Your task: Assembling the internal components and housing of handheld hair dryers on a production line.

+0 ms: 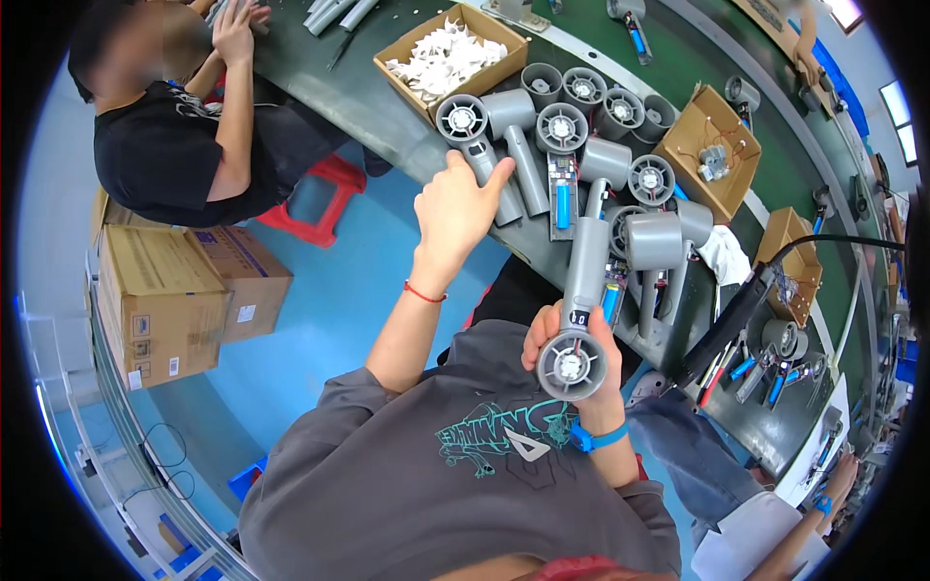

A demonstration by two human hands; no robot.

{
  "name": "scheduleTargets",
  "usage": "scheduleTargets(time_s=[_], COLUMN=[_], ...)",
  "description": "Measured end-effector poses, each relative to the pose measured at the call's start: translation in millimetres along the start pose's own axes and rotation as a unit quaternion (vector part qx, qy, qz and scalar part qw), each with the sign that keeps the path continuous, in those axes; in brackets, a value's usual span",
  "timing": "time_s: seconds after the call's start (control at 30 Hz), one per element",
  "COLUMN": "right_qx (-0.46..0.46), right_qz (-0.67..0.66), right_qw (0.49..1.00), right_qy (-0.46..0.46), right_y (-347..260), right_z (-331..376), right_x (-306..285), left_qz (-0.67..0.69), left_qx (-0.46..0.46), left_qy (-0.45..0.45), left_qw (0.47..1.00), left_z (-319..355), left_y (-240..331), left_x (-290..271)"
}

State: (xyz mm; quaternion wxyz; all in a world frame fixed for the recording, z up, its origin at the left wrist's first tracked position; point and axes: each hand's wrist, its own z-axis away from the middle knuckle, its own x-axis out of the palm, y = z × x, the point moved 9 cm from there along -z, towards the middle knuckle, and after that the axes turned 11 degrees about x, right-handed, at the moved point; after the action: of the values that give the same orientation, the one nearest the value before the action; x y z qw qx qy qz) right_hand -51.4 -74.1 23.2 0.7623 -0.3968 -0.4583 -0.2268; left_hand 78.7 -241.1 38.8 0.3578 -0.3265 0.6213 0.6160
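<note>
Long bench point(383, 92) with dark green top, slanting across upper half of view; co-worker in black short-sleeved shirt point(160, 160) seated at its left end

Large closed brown cardboard carton point(160, 315) on blue floor point(315, 310); red plastic stool point(339, 213) by the co-worker

On bench: open brown cardboard box point(508, 60) heaped with small white plastic parts point(448, 58); to its right, second open cardboard box point(696, 189) with red wires and silvery metal pieces

Between the boxes, crowded cluster of grey plastic devices point(562, 126) with drum-shaped heads and tubular handles, spoked fan faces showing on many

Right grip point(606, 380) closed around one more such grey device point(572, 366), just below its head; device is before the chest, spoked face upward, handle pointing away toward the cluster

Left grip point(455, 208) over handle of the cluster's leftmost device point(463, 118), index finger and thumb spread; cannot tell whether it grasps or merely touches

Blue wristband point(608, 438) on right wrist, thin red bracelet point(424, 293) on left

Bright blue cylinder point(563, 205) inside an opened handle in the cluster

Smallest: dark display point(579, 318) on the held device's handle
</note>
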Motion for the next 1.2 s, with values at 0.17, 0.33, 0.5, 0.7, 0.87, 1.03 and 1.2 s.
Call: scheduleTargets(time_s=[0.17,0.33,0.5,0.7,0.87,1.03,1.2], right_qx=[-0.066,-0.095,-0.017,-0.038,-0.087,-0.096,-0.102], right_qz=[0.112,0.176,0.133,0.127,0.104,0.060,0.052], right_qw=[0.991,0.980,0.991,0.991,0.990,0.993,0.993], right_qy=[0.016,-0.018,0.023,0.020,0.032,0.032,0.017], right_y=[-11,-6,11,16,7,-9,-14], right_z=[7,13,18,32,36,35,40], right_x=[20,31,23,6,3,1,3], left_qz=[-0.020,0.003,-0.012,0.030,0.021,0.020,0.012], left_qx=[0.029,0.026,0.077,0.071,0.117,0.140,0.122], left_qy=[0.118,0.161,0.261,0.219,0.270,0.267,0.261], left_qw=[0.992,0.987,0.962,0.973,0.956,0.953,0.958], left_z=[10,14,27,27,36,37,38], left_y=[13,22,37,32,40,42,44], left_x=[-2,-4,-7,2,0,0,9])
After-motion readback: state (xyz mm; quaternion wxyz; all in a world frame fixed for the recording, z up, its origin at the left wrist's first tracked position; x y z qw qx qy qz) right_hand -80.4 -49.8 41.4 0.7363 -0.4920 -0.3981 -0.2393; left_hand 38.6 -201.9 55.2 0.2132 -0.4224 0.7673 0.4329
